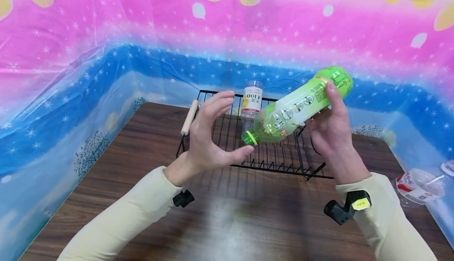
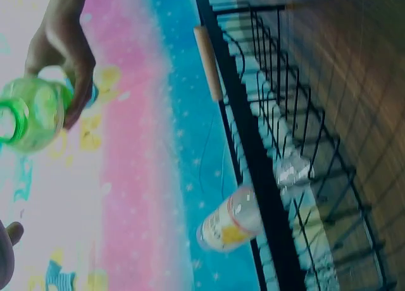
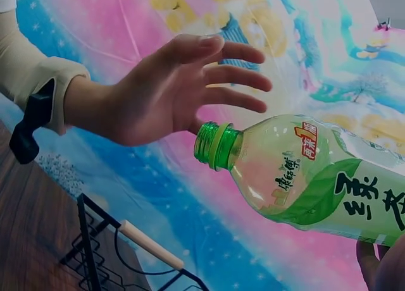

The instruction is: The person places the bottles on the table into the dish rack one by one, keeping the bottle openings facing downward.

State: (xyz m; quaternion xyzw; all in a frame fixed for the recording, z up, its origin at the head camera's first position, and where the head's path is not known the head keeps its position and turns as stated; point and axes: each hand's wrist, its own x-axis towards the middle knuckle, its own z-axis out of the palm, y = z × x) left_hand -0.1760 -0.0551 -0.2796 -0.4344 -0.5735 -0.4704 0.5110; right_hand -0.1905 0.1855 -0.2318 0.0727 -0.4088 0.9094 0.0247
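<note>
My right hand grips a green plastic tea bottle round its lower part. The bottle is tilted, its base up to the right and its neck down to the left. In the right wrist view its threaded green neck carries a light green ring, with no cap on it. My left hand is held beside the neck, fingers spread and thumb apart, with nothing in its grasp. Behind, a clear bottle with a white label marked C100 leans in a black wire rack, base up.
The rack has a light wooden handle on its left and stands on a dark wood table. A clear plastic container with a red and white label is at the right edge. A patterned cloth surrounds the table.
</note>
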